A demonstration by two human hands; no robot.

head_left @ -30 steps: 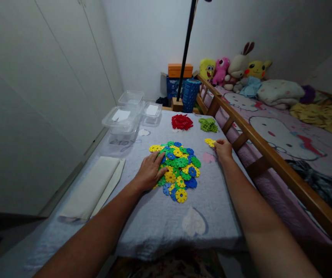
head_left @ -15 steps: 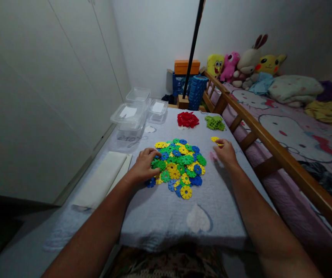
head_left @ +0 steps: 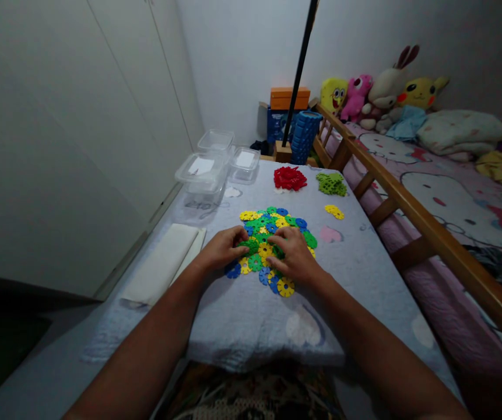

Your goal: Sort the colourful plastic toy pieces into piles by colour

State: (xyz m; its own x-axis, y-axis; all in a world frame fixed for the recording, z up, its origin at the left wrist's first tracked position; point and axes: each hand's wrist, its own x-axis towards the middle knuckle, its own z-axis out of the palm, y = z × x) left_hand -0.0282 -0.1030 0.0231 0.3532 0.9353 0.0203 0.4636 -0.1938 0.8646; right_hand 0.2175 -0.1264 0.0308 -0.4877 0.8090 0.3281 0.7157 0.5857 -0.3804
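Note:
A heap of flat notched plastic discs in yellow, green and blue lies on the cloth-covered table. At its left side my left hand has thumb and fingers closed around some green discs. My right hand rests over the right part of the heap, its fingers curved and apart, touching discs there; the palm hides what lies under it. Farther right, a few yellow discs lie overlapping by themselves on the cloth.
Behind the heap sit a red pile and a light green pile of small pieces. Clear plastic boxes stand at the back left, near a folded white cloth. A wooden bed rail runs along the right.
My right hand has left the yellow discs at the right, which now lie on the cloth, and come over the heap. My left hand stays at the heap's left side.

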